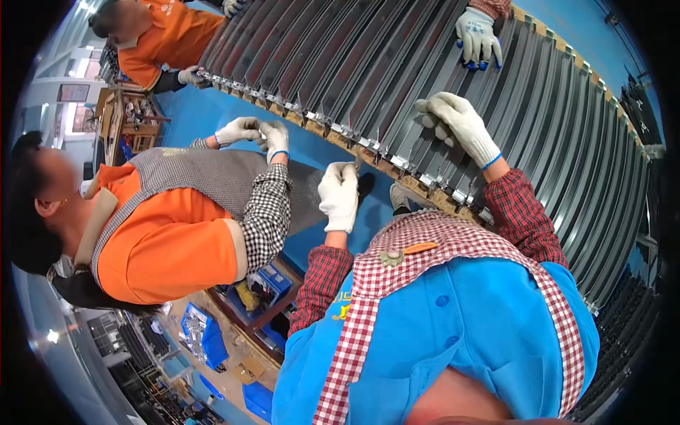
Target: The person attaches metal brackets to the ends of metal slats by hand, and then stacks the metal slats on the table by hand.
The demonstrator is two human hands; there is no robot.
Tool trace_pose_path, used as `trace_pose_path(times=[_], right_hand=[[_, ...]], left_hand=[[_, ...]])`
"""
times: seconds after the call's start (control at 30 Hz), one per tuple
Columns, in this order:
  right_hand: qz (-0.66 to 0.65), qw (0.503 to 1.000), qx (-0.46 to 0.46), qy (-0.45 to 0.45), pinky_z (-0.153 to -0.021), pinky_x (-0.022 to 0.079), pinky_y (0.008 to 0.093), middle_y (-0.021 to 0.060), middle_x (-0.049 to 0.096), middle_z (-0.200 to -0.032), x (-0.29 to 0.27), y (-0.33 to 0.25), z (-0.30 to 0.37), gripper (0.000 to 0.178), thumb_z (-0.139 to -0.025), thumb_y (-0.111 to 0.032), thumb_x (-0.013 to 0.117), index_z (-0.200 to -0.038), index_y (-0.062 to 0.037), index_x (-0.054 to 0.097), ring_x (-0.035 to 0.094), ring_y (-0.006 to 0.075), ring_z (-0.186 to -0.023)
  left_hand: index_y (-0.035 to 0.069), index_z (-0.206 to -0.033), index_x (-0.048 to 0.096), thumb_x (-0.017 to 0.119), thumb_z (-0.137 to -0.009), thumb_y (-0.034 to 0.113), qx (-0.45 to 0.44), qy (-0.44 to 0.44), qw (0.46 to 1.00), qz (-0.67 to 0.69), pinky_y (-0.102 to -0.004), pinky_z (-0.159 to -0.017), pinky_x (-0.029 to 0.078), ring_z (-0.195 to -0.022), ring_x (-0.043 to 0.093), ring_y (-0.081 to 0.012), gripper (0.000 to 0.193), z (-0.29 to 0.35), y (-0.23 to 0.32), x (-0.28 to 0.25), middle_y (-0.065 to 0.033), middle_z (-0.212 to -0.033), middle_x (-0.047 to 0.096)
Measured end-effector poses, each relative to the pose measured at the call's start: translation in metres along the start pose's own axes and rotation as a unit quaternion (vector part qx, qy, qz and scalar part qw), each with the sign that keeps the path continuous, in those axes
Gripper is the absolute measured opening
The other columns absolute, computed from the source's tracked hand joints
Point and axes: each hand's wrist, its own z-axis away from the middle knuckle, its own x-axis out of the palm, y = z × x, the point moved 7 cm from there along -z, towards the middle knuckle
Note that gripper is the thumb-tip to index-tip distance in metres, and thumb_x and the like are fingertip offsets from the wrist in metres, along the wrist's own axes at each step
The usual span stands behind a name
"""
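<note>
Long dark grey metal profiles [453, 106] lie side by side in a wide row, with small silver fittings [401, 162] along their near ends. My left hand [338, 197], in a white knit glove, is closed in a pinch just in front of these ends. A small greyish piece shows at its fingertips, too small to name. My right hand [464, 127], gloved in white with a blue cuff edge, is over the profiles. Its fingers are loosely bent and apart, with nothing seen in them; whether they touch the profiles, I cannot tell.
At my left stands a co-worker in orange [170, 234], gloved hands close together. Another person [170, 35] is at the far left end of the profiles. Across from me a co-worker's gloved hand [479, 37] rests on them. Blue bins [202, 333] with small parts stand lower left.
</note>
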Motion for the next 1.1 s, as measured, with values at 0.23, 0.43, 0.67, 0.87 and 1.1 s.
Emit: trace_pose_path(times=[0.23,0.43,0.67,0.87,1.1], right_hand=[[0.023,1.000,0.001,0.002,-0.041,0.033,0.0170,-0.0007,0.064,-0.078,0.003,0.003,0.002,0.031,-0.101,-0.032,0.057,-0.112,-0.0051,0.069,0.048,0.0030,-0.051],[0.016,1.000,0.008,0.001,-0.041,0.035,0.0165,-0.0011,0.062,-0.077,0.005,0.000,-0.001,0.032,-0.103,-0.029,0.056,-0.116,-0.0026,0.068,0.047,0.0034,-0.050],[-0.072,0.997,-0.018,-0.004,-0.041,0.029,0.0194,0.0005,0.063,-0.076,0.001,0.009,0.000,0.025,-0.101,-0.029,0.060,-0.106,-0.0062,0.069,0.043,0.0041,-0.049],[-0.035,0.999,-0.017,0.003,-0.041,0.031,0.0197,0.0014,0.063,-0.076,0.006,-0.003,0.009,0.027,-0.101,-0.029,0.058,-0.107,-0.0039,0.067,0.046,0.0052,-0.049],[0.000,1.000,-0.007,0.003,-0.044,0.036,0.0190,0.0036,0.065,-0.083,0.006,-0.005,0.007,0.029,-0.101,-0.026,0.057,-0.113,-0.0012,0.065,0.050,0.0060,-0.055]], left_hand=[[0.009,-0.099,0.066,0.061,-0.092,0.021,0.198,-0.025,0.943,-0.267,-0.0459,-0.063,0.050,-0.068,0.064,-0.0349,0.015,0.003,0.001,0.029,-0.0111,-0.085,0.070],[0.010,-0.095,0.064,0.061,-0.091,0.021,0.253,-0.042,0.920,-0.294,-0.0488,-0.065,0.050,-0.071,0.065,-0.0391,0.011,-0.006,0.009,0.037,-0.0122,-0.085,0.067],[0.005,-0.095,0.066,0.061,-0.088,0.017,0.224,-0.068,0.933,-0.272,-0.0458,-0.067,0.052,-0.074,0.067,-0.0381,0.015,-0.008,0.002,0.041,-0.0150,-0.086,0.070],[0.005,-0.098,0.066,0.060,-0.090,0.016,0.194,-0.056,0.971,-0.127,-0.0434,-0.066,0.051,-0.071,0.065,-0.0347,0.014,-0.004,-0.007,0.045,-0.0147,-0.086,0.070],[0.005,-0.099,0.067,0.062,-0.092,0.018,0.163,-0.080,0.974,-0.133,-0.0436,-0.067,0.051,-0.073,0.066,-0.0375,0.015,-0.014,-0.007,0.050,-0.0140,-0.084,0.069]])
